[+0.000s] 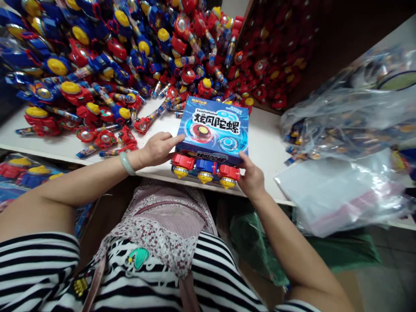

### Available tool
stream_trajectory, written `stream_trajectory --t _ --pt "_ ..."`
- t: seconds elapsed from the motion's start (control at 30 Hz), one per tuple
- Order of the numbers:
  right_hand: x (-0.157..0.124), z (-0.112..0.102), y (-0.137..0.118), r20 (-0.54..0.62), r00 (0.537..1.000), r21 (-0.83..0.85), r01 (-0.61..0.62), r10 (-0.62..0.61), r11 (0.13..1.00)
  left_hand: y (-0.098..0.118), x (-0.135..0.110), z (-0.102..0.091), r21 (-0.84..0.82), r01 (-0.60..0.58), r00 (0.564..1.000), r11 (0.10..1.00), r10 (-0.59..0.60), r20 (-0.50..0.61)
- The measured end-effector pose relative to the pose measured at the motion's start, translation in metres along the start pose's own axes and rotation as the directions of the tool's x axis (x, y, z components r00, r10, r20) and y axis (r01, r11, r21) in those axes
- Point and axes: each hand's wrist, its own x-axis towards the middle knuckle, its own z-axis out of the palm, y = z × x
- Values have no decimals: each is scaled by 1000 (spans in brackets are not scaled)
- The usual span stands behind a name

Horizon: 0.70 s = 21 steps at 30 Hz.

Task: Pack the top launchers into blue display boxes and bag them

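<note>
Your left hand (158, 149) and right hand (251, 177) clamp their fingers on the blue card (214, 128) at centre frame, above three spinning tops (204, 170) at the table edge (156, 175). A loose grip could tip the tops off. The card reads "XuanFenTuoLuo".

A heap of red, blue and yellow plastic toy launchers (107, 65) covers the white tabletop (266, 143), crumpled clear plastic bags (344, 125) alongside.
</note>
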Motion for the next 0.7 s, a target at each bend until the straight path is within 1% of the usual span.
stream_trajectory --t 0.07,0.17,0.27,0.33,0.4,0.43,0.47,0.5,0.53,0.57,0.6,0.63,0.67,0.7 --pt "-8 11 4 -37 999 17 -10 10 1000 2 -9 9 -7 17 999 1000 -17 -32" --pt "-15 26 5 -89 994 131 -54 66 990 -1 -19 24 -42 59 996 997 -62 -67" --pt "-16 32 1 -103 989 242 -80 107 967 -3 -22 31 -116 60 993 991 -70 -90" --pt "-15 27 -1 -74 992 288 -74 100 955 -3 -22 25 -180 52 996 982 -65 -66" --pt "-18 15 -1 -1 996 323 -88 93 942 -3 -23 13 -269 63 998 961 -61 14" --pt "-21 7 0 29 994 345 -113 110 932 -4 -23 6 -324 94 996 941 -84 43" --pt "-27 1 1 41 988 371 -152 147 916 -6 -24 0 -382 148 989 912 -139 52" --pt "-35 -5 3 37 978 399 -203 205 894 -10 -23 -4 -441 218 974 871 -225 36" --pt "-44 -9 5 29 961 423 -263 277 867 -16 -20 -6 -499 291 942 816 -335 2" --pt "-54 -12 6 32 937 437 -326 348 838 -24 -15 -3 -559 358 891 748 -453 -35" --pt "-63 -12 6 58 913 436 -386 403 813 -33 -7 2 -620 417 823 665 -565 -52" --pt "-70 -11 5 109 894 417 -437 434 797 -43 3 12 -680 468 748 564 -663 -35" --pt "-76 -8 4 178 880 386 -474 440 792 -53 15 24 -739 502 673 449 -740 8" --pt "-79 -3 2 255 871 351 -489 421 799 -62 28 38 -790 522 602 322 -795 74"
